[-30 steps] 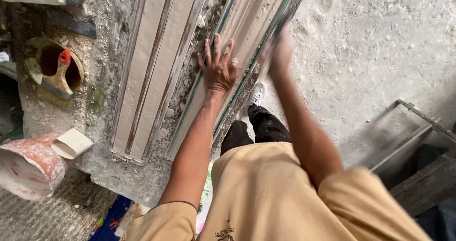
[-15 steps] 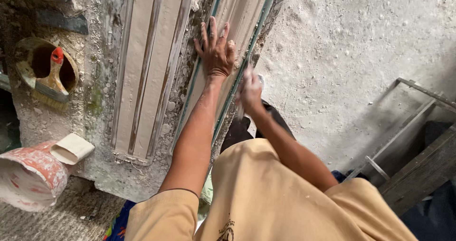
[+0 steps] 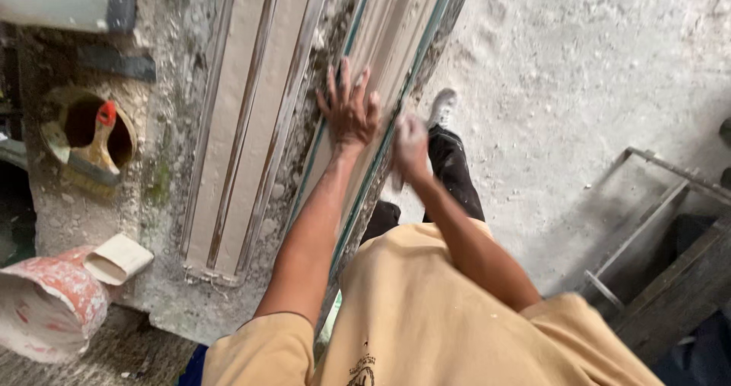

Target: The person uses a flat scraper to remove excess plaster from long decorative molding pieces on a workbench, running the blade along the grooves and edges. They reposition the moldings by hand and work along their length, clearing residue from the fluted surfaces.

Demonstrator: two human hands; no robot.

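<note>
My left hand lies flat, fingers spread, on a long pale plaster strip with thin green edges that runs away from me across a rough workbench. My right hand is at the strip's right edge, just beside the left hand. It is blurred and looks curled; I cannot tell whether it holds anything. A second, wider ribbed strip lies parallel on the left.
A brush with a red handle sits in a round hole in the bench. A plaster-stained bucket and a small white block lie lower left. A metal frame stands on the dusty floor at right. My shoe shows below.
My right hand has slid back along the strip's right edge towards me, from far up the strip to beside my left hand. The left hand stays pressed flat.
</note>
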